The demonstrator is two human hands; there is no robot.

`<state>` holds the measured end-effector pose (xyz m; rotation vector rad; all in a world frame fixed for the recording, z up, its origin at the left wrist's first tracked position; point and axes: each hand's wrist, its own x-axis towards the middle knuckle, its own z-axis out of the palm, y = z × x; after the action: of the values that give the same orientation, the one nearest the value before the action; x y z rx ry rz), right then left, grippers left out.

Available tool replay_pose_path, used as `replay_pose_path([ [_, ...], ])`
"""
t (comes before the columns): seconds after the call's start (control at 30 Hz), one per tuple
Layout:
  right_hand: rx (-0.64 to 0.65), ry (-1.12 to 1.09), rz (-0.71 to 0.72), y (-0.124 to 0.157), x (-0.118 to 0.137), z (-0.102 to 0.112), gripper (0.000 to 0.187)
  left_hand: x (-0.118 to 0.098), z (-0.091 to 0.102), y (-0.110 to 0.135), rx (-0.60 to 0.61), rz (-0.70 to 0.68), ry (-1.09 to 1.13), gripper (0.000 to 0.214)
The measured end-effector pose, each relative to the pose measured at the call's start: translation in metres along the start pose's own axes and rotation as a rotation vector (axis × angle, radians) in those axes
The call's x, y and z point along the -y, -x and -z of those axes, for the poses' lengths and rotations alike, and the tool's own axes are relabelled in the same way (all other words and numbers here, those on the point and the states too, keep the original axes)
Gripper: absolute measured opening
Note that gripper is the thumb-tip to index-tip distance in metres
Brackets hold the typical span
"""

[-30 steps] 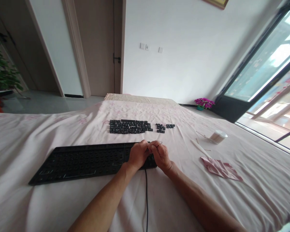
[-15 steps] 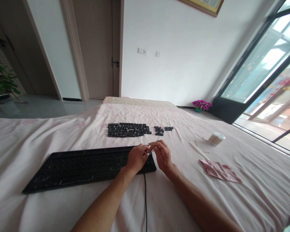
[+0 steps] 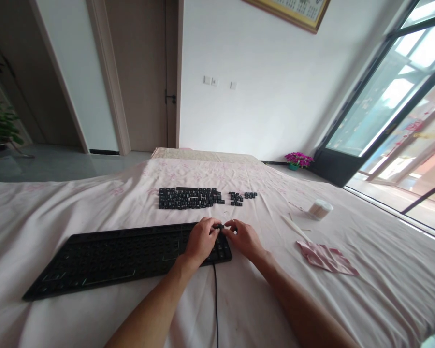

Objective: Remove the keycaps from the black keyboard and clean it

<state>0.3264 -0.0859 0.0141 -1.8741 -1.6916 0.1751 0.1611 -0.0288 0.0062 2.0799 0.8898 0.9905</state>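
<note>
A black keyboard lies across the pink sheet, most of its keycaps off. Both my hands meet at its right end. My left hand rests on the keyboard with curled fingers that pinch a small black keycap. My right hand is closed in a pinch just right of it, fingertips against the same keycap; a thin wire tool barely shows at its fingers. Rows of loose black keycaps lie beyond the keyboard, with a smaller cluster of keycaps to their right.
The keyboard's cable runs toward me between my forearms. A folded pink cloth, a thin stick and a small round white container lie to the right. A glass door is at right, and a potted flower stands beyond the bed.
My hands have come down from just above the keyboard's right end onto it, right hand closing in toward the left. The camera tilted up a little.
</note>
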Motion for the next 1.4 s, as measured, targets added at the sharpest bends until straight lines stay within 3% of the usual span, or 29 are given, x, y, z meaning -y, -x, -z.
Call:
replay_pose_path([
  [0.4,-0.044,0.014,0.028,0.008,0.01,-0.002,0.011,0.0,-0.002,0.001,0.035,-0.015,-0.093,0.023],
  [0.53,0.007,0.026,-0.002,0.011,0.013,-0.001,0.023,0.0,-0.003,0.0,0.036,-0.016,-0.097,0.027],
  [0.67,-0.004,0.097,0.005,0.012,0.017,-0.001,0.012,0.0,-0.005,0.0,0.042,-0.015,-0.114,0.03],
  [0.97,-0.076,0.013,-0.044,0.011,0.018,0.003,0.018,0.002,-0.006,0.0,0.024,0.006,-0.086,0.031],
  [1.23,-0.001,-0.314,-0.119,0.003,-0.008,-0.006,0.016,0.002,-0.003,-0.002,0.017,0.025,0.035,0.018],
  [1.33,0.006,-0.428,-0.227,-0.017,-0.032,0.004,0.019,0.005,-0.005,-0.002,0.015,0.074,0.1,0.024],
  [1.4,-0.059,-0.425,-0.322,-0.035,-0.055,0.018,0.024,0.006,-0.006,-0.001,0.028,0.08,0.087,0.025],
])
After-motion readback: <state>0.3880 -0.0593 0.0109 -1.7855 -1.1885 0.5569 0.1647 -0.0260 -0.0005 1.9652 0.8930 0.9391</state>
